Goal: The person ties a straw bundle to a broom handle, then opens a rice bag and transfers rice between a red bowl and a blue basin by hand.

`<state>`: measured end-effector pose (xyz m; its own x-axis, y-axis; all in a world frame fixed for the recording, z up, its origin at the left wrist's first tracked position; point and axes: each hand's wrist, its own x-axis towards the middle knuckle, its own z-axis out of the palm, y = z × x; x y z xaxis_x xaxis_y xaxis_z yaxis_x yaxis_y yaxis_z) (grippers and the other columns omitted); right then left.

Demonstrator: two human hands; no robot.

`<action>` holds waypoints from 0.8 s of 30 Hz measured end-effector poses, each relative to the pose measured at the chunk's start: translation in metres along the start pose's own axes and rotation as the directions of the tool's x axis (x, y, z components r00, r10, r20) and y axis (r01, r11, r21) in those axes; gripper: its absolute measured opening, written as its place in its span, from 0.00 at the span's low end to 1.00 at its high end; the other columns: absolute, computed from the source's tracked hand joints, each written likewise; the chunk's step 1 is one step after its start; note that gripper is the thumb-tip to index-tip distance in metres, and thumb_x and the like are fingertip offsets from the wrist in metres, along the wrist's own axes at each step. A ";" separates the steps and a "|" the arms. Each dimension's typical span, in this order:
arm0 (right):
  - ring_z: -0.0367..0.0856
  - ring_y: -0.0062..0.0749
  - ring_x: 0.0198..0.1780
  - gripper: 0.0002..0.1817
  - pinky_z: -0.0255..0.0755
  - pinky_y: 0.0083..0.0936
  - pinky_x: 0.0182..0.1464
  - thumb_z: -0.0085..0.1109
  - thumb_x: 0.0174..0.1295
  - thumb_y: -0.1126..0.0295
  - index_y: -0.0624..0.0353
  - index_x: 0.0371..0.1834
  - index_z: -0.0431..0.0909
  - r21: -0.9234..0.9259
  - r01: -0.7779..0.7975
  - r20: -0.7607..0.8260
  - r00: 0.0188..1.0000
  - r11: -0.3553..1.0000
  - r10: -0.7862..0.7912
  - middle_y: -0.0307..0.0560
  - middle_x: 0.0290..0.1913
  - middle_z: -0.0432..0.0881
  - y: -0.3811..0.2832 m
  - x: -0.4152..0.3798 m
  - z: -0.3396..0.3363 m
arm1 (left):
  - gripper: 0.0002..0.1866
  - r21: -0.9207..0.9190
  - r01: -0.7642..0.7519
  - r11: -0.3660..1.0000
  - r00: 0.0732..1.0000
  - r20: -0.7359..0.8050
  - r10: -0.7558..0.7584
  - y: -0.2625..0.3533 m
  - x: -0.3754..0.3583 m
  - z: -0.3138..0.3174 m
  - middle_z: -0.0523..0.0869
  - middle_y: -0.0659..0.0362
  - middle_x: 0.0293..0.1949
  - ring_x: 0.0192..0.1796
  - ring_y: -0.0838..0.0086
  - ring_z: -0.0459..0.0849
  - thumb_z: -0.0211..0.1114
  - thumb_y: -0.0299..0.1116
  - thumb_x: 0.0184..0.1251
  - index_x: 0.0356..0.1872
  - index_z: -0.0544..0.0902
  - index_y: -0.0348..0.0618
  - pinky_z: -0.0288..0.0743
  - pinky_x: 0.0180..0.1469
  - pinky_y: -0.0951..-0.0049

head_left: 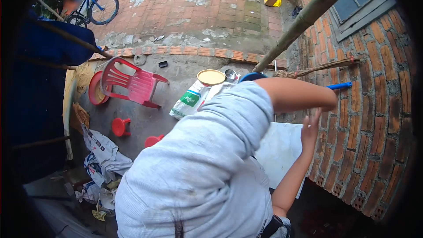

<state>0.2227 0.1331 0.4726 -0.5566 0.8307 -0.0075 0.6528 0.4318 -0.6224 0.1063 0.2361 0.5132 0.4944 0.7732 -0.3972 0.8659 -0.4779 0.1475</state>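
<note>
My left arm, in a rolled grey sleeve, crosses the view to the right with its elbow bent near the brick wall; my left hand is out of sight. Below that elbow, my right hand [310, 128] is raised with its fingers stretched out, and no object shows in it. It is beside the edge of a flat white panel [282, 150], partly covered by my body. A blue handle [340, 86] sticks out past my left elbow; what it belongs to is hidden. Behind my upper arm, part of a round blue thing [253, 76] shows.
A brick wall [352, 141] and slanted bamboo pole [308, 17] stand right, with a straw broom [326, 67]. Ahead are a yellow tray [211, 77], metal pot [230, 75] and white-green sack [189, 100]. Left are a red chair [141, 83], red stool [120, 127] and crumpled sacks [103, 154].
</note>
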 end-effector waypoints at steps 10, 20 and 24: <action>0.71 0.38 0.58 0.23 0.67 0.34 0.58 0.45 0.66 0.66 0.71 0.60 0.60 0.978 -0.158 0.187 0.954 -0.137 0.234 0.54 0.56 0.71 -0.064 -0.138 -0.002 | 0.29 -0.019 -0.098 0.995 0.970 -0.226 0.092 0.230 -0.076 -0.077 0.78 0.52 0.53 0.54 0.60 0.76 0.55 0.53 0.60 0.57 0.73 0.45 0.69 0.53 0.57; 0.71 0.37 0.58 0.23 0.66 0.34 0.58 0.45 0.67 0.64 0.67 0.61 0.60 0.981 0.104 -0.072 0.978 -0.161 0.196 0.51 0.56 0.71 -0.010 -0.272 -0.062 | 0.29 -0.287 -0.134 0.949 0.969 -0.237 0.065 0.380 -0.100 -0.086 0.79 0.51 0.51 0.52 0.62 0.77 0.54 0.50 0.61 0.59 0.70 0.43 0.68 0.53 0.57; 0.70 0.37 0.58 0.23 0.65 0.34 0.59 0.46 0.67 0.64 0.66 0.61 0.60 0.962 0.234 -0.207 0.961 -0.142 0.182 0.51 0.56 0.71 0.006 -0.297 -0.088 | 0.29 -0.370 -0.166 0.914 0.970 -0.230 0.083 0.412 -0.091 -0.103 0.79 0.51 0.50 0.51 0.62 0.78 0.54 0.49 0.62 0.60 0.68 0.42 0.68 0.54 0.57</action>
<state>0.4369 -0.0799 0.5396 -0.3095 0.9500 0.0417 -0.7172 -0.2045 -0.6662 0.4262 0.0113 0.7032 0.5689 0.8058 -0.1647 0.7374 -0.4111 0.5359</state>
